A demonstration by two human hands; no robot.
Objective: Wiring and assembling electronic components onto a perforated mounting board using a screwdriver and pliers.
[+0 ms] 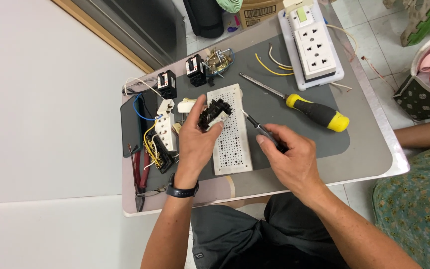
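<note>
Over the perforated plate [231,132], my left hand [195,142] pinched the black socket [214,113] between thumb and fingers. Right hand [289,159] was clenched round a small screwdriver [257,128], tip at the socket. Best to keep the tip seated square, socket steady, light torque.

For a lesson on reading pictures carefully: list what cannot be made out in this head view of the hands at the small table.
- Small black part: mostly covered by the left hand; its shape is unclear.
- Small screwdriver: its handle is hidden in the right hand.
- Red-handled pliers: the jaws are too small to read.
- White power strip: its far end is cut off by the top edge.
</note>
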